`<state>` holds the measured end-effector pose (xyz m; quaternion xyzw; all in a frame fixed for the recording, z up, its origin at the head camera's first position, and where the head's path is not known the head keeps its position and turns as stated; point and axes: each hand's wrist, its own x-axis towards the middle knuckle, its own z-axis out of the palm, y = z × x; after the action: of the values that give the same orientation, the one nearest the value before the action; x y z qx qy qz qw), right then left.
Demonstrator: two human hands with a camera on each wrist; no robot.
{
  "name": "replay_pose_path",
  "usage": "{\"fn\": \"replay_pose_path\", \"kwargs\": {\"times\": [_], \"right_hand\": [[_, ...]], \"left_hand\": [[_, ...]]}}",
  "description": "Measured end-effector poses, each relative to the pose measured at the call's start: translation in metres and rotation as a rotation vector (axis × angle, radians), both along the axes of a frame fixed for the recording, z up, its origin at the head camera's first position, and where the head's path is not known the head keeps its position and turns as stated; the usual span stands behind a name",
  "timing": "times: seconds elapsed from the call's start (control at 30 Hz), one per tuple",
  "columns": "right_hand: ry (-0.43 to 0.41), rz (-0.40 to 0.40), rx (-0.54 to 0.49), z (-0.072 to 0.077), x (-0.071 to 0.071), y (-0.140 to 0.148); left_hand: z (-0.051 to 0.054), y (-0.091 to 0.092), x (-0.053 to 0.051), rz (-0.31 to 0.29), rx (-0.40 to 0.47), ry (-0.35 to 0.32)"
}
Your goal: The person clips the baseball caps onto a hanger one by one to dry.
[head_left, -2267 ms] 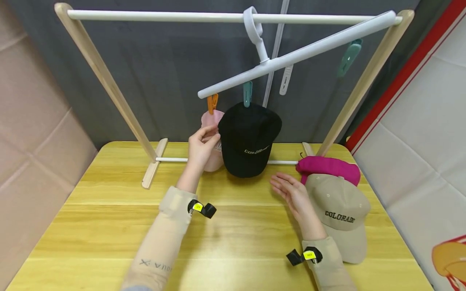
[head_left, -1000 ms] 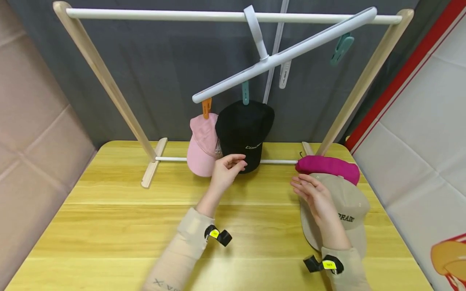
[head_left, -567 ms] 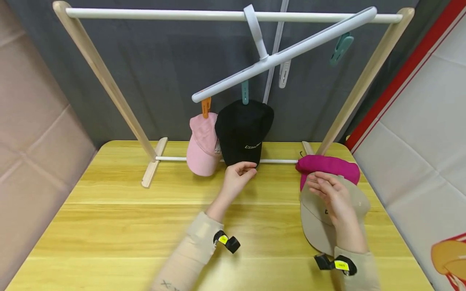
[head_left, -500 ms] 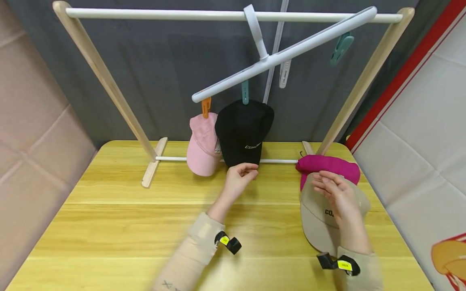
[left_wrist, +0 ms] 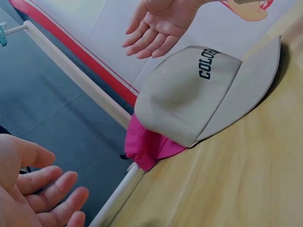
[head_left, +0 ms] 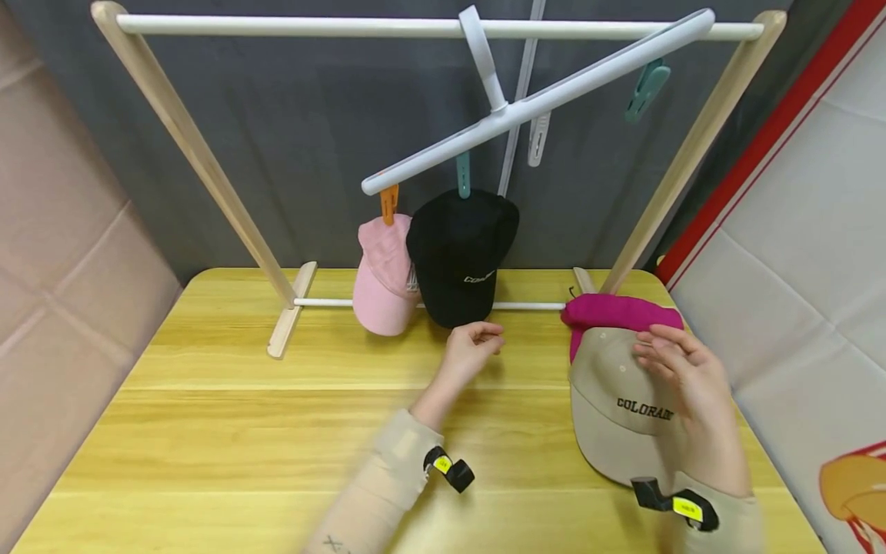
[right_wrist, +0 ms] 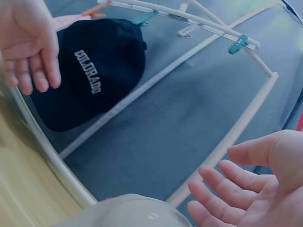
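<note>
My left hand (head_left: 471,355) is in the air just below the brim of a black cap (head_left: 462,258), its fingers loosely bent and holding nothing. The black cap hangs from a teal clip (head_left: 464,176). Beside it a pink cap (head_left: 383,281) hangs from an orange clip (head_left: 389,205). My right hand (head_left: 695,385) is over the right side of a beige cap (head_left: 626,385) lettered COLORADO, fingers relaxed with nothing in them. In the left wrist view the right hand (left_wrist: 163,23) appears apart from the cap. A magenta cap (head_left: 616,312) lies partly hidden behind the beige one.
A white clip hanger (head_left: 554,96) slants from the top bar (head_left: 298,27) of a wood-sided rack. A white clip (head_left: 538,140) and another teal clip (head_left: 647,91) dangle from it with nothing attached. The rack's low bar (head_left: 325,302) runs above the table (head_left: 242,431).
My left hand has left the pink cap and moved right and down, past the black cap's front. The right hand has shifted right across the beige cap. The hanger has turned slightly.
</note>
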<state>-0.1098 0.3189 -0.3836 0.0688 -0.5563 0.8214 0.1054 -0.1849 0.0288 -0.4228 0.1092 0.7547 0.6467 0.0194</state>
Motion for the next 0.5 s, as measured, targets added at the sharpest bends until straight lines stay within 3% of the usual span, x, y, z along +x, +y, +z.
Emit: {"fn": "replay_pose_path", "kwargs": {"times": [0.23, 0.5], "right_hand": [[-0.019, -0.029, 0.038, 0.001, 0.004, 0.012], [-0.054, -0.043, 0.116, 0.000, 0.010, 0.032]], "left_hand": [[-0.005, 0.010, 0.003, -0.015, -0.024, -0.055], [-0.013, 0.027, 0.009, -0.045, 0.036, -0.205]]}}
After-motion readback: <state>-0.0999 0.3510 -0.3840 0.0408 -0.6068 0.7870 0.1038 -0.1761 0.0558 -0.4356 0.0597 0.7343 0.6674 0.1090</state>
